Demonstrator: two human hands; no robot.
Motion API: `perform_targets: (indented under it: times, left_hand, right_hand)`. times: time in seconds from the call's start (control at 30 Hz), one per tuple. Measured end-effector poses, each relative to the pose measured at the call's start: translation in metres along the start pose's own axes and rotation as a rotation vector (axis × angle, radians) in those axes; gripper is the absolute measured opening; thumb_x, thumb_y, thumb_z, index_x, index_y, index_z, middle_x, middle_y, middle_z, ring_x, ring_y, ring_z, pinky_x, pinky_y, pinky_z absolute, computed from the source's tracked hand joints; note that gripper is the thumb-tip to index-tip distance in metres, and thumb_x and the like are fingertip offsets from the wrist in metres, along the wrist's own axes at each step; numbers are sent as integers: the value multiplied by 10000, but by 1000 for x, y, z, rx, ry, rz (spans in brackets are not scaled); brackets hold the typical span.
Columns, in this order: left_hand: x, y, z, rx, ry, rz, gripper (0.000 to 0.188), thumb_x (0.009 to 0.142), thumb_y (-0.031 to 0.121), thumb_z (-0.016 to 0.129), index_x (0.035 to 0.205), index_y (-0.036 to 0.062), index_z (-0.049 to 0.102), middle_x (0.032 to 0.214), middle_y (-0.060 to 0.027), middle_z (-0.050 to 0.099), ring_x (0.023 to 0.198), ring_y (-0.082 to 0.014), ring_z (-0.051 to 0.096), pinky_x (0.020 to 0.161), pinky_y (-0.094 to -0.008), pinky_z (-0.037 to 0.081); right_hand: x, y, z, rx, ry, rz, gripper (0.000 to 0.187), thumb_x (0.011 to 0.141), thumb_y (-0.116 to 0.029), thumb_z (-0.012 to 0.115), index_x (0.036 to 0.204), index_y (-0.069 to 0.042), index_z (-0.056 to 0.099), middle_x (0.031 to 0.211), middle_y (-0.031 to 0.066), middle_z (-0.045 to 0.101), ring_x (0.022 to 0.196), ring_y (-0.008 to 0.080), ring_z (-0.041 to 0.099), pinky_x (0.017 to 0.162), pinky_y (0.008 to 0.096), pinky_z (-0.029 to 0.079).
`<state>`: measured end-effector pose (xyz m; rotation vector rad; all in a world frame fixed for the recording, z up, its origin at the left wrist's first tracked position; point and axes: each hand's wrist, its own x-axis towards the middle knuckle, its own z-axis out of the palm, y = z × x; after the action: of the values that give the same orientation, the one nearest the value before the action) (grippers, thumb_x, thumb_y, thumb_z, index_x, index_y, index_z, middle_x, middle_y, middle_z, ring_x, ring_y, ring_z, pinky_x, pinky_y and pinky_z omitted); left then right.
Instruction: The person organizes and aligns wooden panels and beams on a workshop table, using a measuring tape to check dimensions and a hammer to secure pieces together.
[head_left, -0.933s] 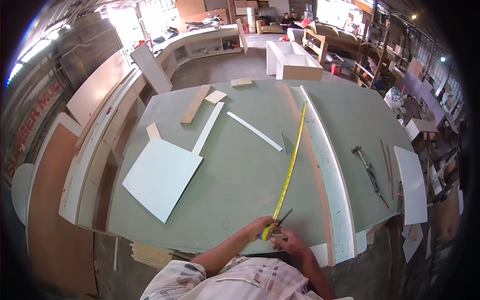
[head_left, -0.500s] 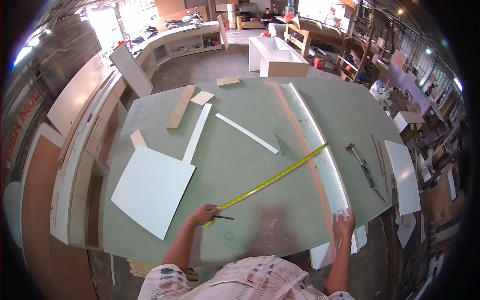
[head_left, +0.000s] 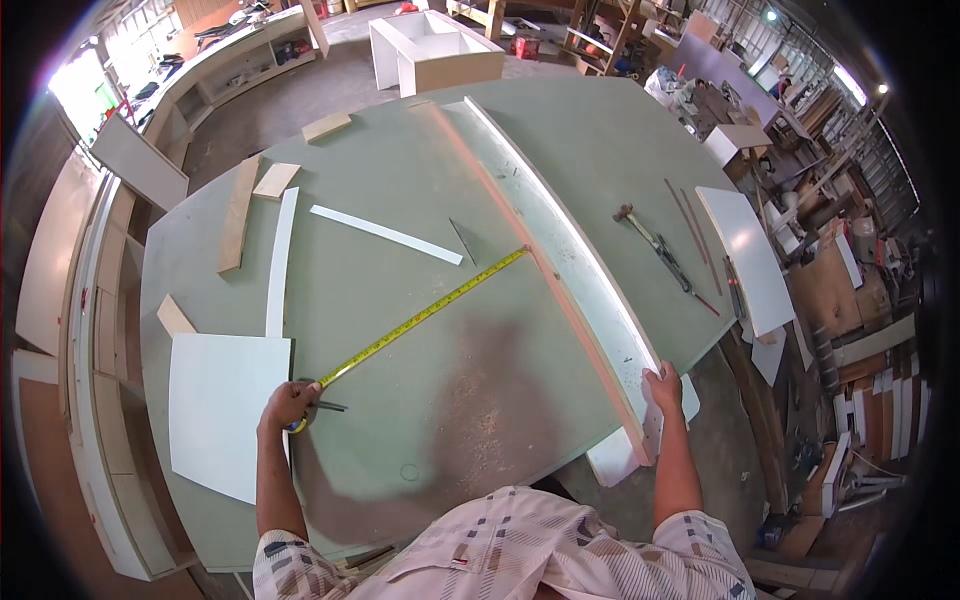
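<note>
My left hand (head_left: 290, 405) is closed around a tape measure, beside the right edge of a square white panel (head_left: 228, 415). A dark, thin pencil-like stick pokes out from under its fingers. The yellow tape blade (head_left: 425, 318) runs out over the green tabletop (head_left: 385, 420), its tip at the brown-edged side of a long, shallow white trough-like piece (head_left: 560, 230). My right hand (head_left: 664, 388) grips the near end of that piece by its right-hand edge. A thin dark triangular piece (head_left: 462, 240) stands or lies just beyond the blade.
A hammer (head_left: 640, 228) and another slim tool lie right of the long piece. White strips (head_left: 385, 235) and wooden offcuts (head_left: 240, 215) are on the left. A white panel (head_left: 745, 260) sits at the right edge, a cabinet carcass (head_left: 435, 55) stands beyond the table, and long cabinets line the left.
The view has swung right. The blade's tip, earlier across the long piece near its right edge, is now at its brown left side. My left hand has come closer to the square panel.
</note>
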<state>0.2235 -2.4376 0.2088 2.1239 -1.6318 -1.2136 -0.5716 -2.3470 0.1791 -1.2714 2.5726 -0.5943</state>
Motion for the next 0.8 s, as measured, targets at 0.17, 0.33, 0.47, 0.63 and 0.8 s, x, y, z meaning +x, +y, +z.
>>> perform_targets:
  times: [0.17,0.33,0.47,0.63,0.8]
  left_hand:
    - [18,36,-20,224,56,-27,476,947,489,628,887,34,751,689,-131,630,648,-233,563,677,-406,496]
    - [39,36,-33,308,116,17,517,936,521,615,862,25,745,720,-177,657,680,-321,609,683,-447,493]
    - [50,25,-45,277,132,-28,513,929,512,629,862,15,740,693,-172,636,665,-302,605,673,-443,490]
    - [62,36,-51,306,119,-14,521,928,513,634,863,6,733,670,-164,621,648,-291,597,667,-440,490]
    - [74,40,-54,314,94,-35,522,931,515,629,863,8,732,673,-158,629,649,-284,601,668,-438,492]
  right_hand:
    - [6,1,-1,-75,4,4,496,835,-300,757,1205,13,653,1078,198,691,942,333,670,852,414,518]
    - [9,-1,8,-32,21,-7,422,839,-297,755,1092,29,668,973,182,667,882,354,640,812,440,502]
    - [13,-5,17,52,92,-82,370,834,-244,757,1077,23,674,934,188,659,840,351,631,778,446,491]
    - [21,-13,21,48,130,-157,284,817,-191,766,1011,-10,667,770,135,600,694,283,567,661,419,450]
    - [29,-28,24,74,153,-159,278,784,-139,786,990,-1,660,715,124,560,656,278,532,633,413,436]
